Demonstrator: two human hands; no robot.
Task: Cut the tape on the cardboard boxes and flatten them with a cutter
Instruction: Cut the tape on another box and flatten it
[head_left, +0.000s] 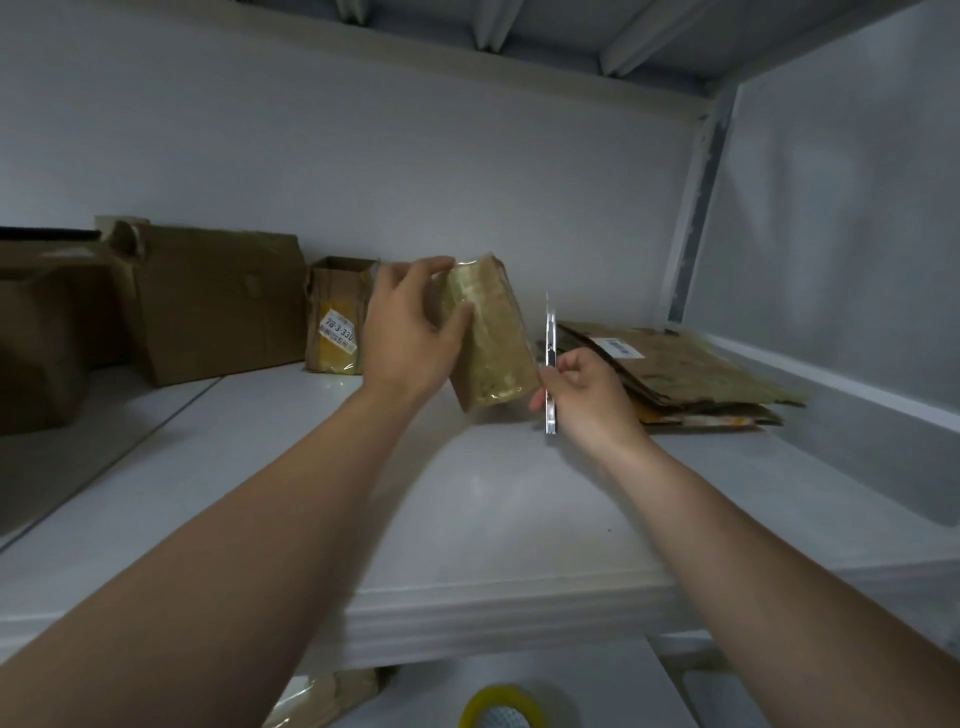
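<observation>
The white shelf (467, 519) fills the middle of the frame. At left centre a big brown carton (218, 306) stands uncut, and right of centre lies a stack of flattened cardboard (685, 369). Between them, against the back wall, stands a small labelled box (337, 317).

In the centre, lifted off the shelf and tilted, is the small taped box (493, 338). The left hand (410, 327) grips it from the left, fingers curled over its top edge and thumb on the near face. It looks light and stiff enough for one hand, but the glossy tape wrapping it looks slippery, so I'd hold it by the bare cardboard edges, clear of the seam.

Just right of it, the right hand (587, 395) is closed round the cutter (550, 332), held upright beside the box; whether it touches I can't tell. A yellow tape roll (501, 706) shows at the bottom edge.
</observation>
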